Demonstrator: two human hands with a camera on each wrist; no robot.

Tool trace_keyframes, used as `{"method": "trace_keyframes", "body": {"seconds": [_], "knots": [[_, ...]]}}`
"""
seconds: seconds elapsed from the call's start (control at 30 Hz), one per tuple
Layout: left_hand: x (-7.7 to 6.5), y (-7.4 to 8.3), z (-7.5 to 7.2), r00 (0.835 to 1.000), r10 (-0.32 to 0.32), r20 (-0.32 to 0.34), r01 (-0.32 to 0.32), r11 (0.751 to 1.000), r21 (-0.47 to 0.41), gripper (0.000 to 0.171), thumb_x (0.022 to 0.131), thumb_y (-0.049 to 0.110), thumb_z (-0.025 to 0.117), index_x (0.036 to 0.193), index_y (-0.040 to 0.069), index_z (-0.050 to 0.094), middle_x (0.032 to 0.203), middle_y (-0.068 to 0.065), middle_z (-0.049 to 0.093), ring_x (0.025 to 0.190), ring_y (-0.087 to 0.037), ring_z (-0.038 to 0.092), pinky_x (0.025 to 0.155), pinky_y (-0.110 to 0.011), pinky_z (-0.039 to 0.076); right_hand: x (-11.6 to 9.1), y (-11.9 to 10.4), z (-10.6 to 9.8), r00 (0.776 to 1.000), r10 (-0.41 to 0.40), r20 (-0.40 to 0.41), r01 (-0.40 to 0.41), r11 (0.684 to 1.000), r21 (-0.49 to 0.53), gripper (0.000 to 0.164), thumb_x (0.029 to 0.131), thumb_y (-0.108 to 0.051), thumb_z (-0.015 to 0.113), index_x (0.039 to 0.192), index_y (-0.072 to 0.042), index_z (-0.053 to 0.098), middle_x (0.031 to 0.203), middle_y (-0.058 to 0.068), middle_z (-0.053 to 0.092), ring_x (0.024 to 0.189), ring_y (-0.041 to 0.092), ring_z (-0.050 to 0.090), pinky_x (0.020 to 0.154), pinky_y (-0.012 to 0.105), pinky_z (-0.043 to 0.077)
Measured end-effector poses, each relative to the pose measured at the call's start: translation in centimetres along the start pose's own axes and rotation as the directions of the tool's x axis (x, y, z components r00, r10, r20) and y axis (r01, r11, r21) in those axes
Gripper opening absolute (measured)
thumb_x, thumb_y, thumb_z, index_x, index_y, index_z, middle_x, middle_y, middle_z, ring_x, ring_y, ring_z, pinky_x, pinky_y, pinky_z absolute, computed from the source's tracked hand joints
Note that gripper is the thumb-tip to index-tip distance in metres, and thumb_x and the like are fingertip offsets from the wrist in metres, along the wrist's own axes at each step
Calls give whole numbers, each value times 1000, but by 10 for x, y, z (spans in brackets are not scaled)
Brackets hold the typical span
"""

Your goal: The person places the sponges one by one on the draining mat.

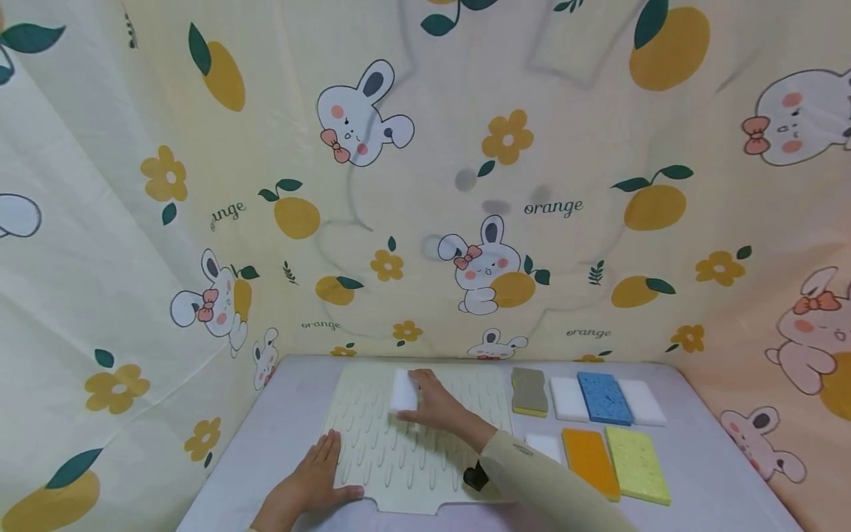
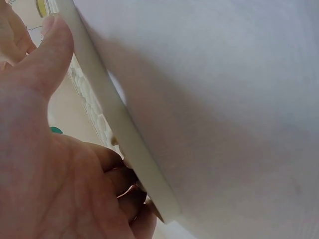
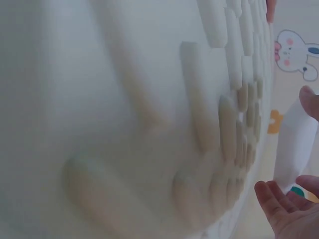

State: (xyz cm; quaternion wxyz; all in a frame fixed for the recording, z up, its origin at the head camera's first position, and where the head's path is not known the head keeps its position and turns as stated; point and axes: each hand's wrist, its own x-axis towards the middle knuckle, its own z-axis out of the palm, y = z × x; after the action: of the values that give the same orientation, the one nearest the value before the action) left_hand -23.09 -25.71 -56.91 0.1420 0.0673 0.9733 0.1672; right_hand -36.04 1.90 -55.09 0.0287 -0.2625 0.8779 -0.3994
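Note:
A cream board (image 1: 407, 501) with rows of raised oblong ridges lies on the table. Over its back half, my right hand (image 1: 439, 405) holds a white sponge block (image 1: 402, 391) between thumb and fingers. The right wrist view shows the same white block (image 3: 294, 149) gripped at its ends, near the ridged surface. At the board's left front corner rests my left hand (image 1: 314, 473), its fingers laid straight on the left edge and its thumb at the front edge. In the left wrist view, that hand's fingertips (image 2: 132, 199) touch the board's rim (image 2: 132, 129).
Right of the board lie a grey-and-yellow sponge (image 1: 529, 390), a blue sponge (image 1: 603, 397) overlapping a white block (image 1: 569, 400), and another white block (image 1: 645, 403). Nearer are a white block (image 1: 544, 445) partly behind my sleeve, an orange sponge (image 1: 590, 463) and a yellow sponge (image 1: 637, 464). A printed curtain (image 1: 425, 295) stands behind.

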Motion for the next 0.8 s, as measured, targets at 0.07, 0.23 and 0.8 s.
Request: {"method": "trace_keyframes", "body": {"seconds": [0.07,0.23,0.8], "knots": [[3,-5,4,1000,18,-17,-18,1000,-10,135,80,80,75,162,-14,25,171,-35,22,160,-52,19,130,-65,19,4,-2,4,1000,9,7,-9,1000,1,95,88,-36,92,160,-1,41,157,20,45,134,34,54,109,54,53],[7,-16,12,994,82,-73,-85,996,-28,134,81,79,75,160,-17,27,169,-38,24,159,-54,21,129,-66,22,15,-4,11,1000,17,24,-16,1000,-13,96,89,-36,91,162,-1,39,158,20,44,136,33,53,112,53,52],[6,-17,12,994,91,-66,-92,996,-16,134,85,84,68,161,-17,23,169,-39,22,159,-55,19,129,-67,19,43,-9,27,997,28,71,-20,994,-110,98,91,-38,89,162,3,36,159,22,43,141,34,49,118,49,47]]}}
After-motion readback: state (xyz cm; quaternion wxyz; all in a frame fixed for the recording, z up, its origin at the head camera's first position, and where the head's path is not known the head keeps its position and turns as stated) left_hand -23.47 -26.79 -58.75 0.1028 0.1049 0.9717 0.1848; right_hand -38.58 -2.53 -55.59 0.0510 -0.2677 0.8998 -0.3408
